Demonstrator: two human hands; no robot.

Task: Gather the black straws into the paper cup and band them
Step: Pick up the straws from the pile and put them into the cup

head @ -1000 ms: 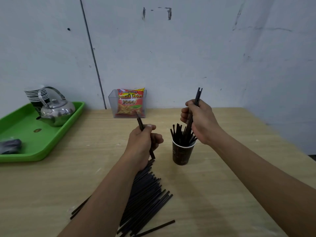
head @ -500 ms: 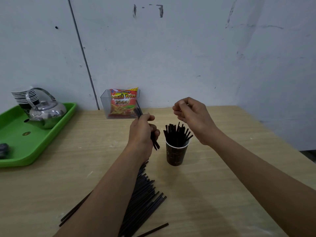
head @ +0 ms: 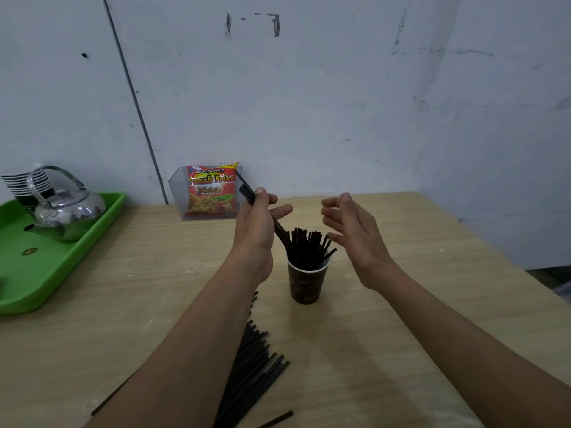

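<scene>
A dark brown paper cup (head: pixel 306 282) stands upright on the wooden table (head: pixel 401 319), filled with several black straws (head: pixel 309 245) that fan out above its rim. My left hand (head: pixel 256 223) is just left of the cup, shut on a few black straws (head: pixel 247 191) that slant down toward the cup's mouth. My right hand (head: pixel 355 236) hovers at the cup's right with its fingers spread and nothing in it. A pile of loose black straws (head: pixel 256 369) lies on the table near me, partly hidden under my left forearm.
A green tray (head: pixel 37 273) at the left holds a metal kettle (head: pixel 66 211) and a stack of paper cups (head: pixel 24 183). A clear box with a red snack bag (head: pixel 210 193) stands against the wall behind the cup. The table's right edge runs diagonally.
My right hand dropped its straws into the cup and then spread its fingers beside it. My left hand lifted its few straws and tipped them toward the cup.
</scene>
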